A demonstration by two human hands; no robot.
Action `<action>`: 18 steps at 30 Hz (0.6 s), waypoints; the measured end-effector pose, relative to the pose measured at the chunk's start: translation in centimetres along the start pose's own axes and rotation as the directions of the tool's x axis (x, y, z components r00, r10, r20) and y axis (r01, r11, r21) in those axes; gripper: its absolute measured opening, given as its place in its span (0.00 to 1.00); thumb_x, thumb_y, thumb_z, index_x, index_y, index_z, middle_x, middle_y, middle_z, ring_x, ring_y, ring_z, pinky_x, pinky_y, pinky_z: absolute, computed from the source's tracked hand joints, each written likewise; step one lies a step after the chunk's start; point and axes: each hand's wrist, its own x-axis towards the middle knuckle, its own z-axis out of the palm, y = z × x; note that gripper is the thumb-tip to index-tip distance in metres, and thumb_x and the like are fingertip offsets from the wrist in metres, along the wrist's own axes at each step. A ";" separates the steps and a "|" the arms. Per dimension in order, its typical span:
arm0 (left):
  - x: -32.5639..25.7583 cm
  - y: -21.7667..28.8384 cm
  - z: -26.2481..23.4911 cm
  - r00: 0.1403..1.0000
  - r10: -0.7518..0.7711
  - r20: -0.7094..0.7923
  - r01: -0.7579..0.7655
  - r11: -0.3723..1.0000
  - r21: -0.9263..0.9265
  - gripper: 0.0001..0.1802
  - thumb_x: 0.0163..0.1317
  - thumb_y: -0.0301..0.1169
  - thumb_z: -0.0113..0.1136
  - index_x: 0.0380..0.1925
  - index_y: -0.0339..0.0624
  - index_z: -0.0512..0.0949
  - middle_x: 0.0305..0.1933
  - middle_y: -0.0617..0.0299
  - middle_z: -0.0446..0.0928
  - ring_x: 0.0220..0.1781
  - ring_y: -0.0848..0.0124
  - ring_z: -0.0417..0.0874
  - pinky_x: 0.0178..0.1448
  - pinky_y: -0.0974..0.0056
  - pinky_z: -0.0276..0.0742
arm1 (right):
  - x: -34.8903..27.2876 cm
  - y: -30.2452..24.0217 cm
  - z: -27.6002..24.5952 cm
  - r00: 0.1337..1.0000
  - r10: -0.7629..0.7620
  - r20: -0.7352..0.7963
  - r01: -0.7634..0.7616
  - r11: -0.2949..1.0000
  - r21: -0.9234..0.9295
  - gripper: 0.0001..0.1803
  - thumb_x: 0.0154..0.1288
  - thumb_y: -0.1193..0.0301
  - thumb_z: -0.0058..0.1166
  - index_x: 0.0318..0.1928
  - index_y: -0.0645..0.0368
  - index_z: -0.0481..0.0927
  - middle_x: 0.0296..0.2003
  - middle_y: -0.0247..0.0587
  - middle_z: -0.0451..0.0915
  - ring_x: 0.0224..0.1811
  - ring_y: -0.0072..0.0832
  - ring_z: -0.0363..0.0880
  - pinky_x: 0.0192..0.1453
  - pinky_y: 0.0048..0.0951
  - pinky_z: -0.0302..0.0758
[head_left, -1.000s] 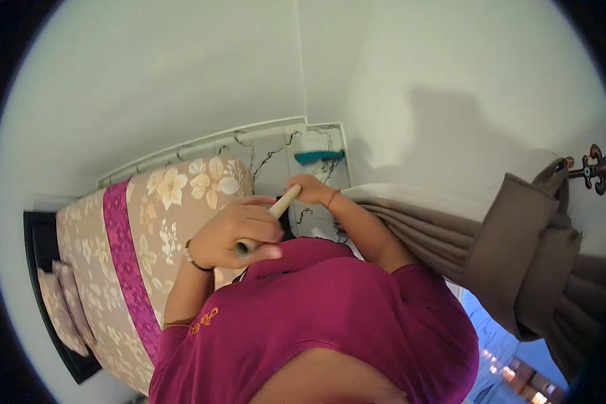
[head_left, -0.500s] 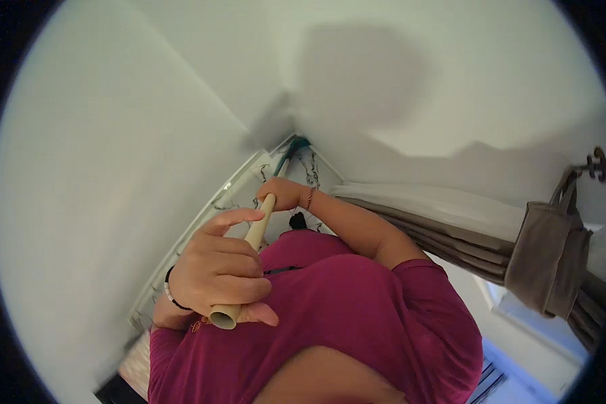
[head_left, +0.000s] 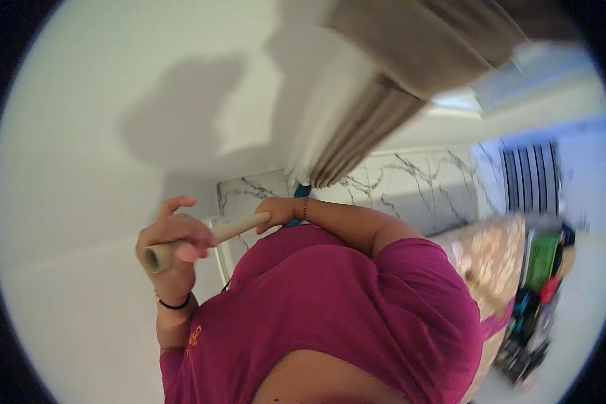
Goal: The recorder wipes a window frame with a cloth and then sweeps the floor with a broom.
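Beige, one pole [head_left: 209, 236] is grasped by two hands, left [head_left: 175, 236] and right [head_left: 276, 212].

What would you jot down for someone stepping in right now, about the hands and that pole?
Left hand: fingers wrapped around the near, hollow end of the beige pole, a black band on the wrist.
Right hand: gripping the same pole further along, arm reaching out across the magenta shirt.
The pole runs between both hands towards the foot of the brown curtain, near the marble-patterned surface; its far end is hidden behind the right hand.
Done: pole held firmly in both hands.
Left: cannot tell what the far end touches, so check that first.
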 end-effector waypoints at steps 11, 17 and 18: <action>3.5 -1.2 9.9 0.985 0.108 0.135 -0.105 0.994 -0.026 0.24 0.57 0.54 0.55 0.22 0.43 0.72 0.17 0.67 0.72 0.25 0.73 0.76 0.52 0.56 0.63 | -13.5 5.1 0.2 0.679 0.040 -0.733 -0.080 0.997 -0.020 0.17 0.53 0.56 0.60 0.24 0.56 0.73 0.21 0.43 0.75 0.25 0.39 0.74 0.30 0.37 0.69; 3.7 -2.6 16.9 0.912 -0.033 0.409 0.110 0.980 -0.167 0.06 0.55 0.27 0.57 0.27 0.34 0.76 0.29 0.55 0.78 0.39 0.65 0.77 0.44 0.65 0.71 | -23.6 8.9 -2.5 0.575 0.289 -0.766 -0.483 0.875 -0.033 0.18 0.52 0.51 0.54 0.26 0.53 0.77 0.27 0.44 0.79 0.34 0.46 0.77 0.37 0.44 0.72; 3.5 -2.4 18.8 0.909 -0.073 0.411 0.167 0.966 -0.197 0.04 0.53 0.25 0.56 0.25 0.34 0.76 0.29 0.55 0.78 0.39 0.65 0.77 0.45 0.65 0.71 | -25.4 9.9 -3.0 0.561 0.257 -0.787 -0.483 0.873 -0.059 0.18 0.52 0.51 0.54 0.27 0.53 0.77 0.28 0.44 0.79 0.34 0.45 0.77 0.37 0.44 0.72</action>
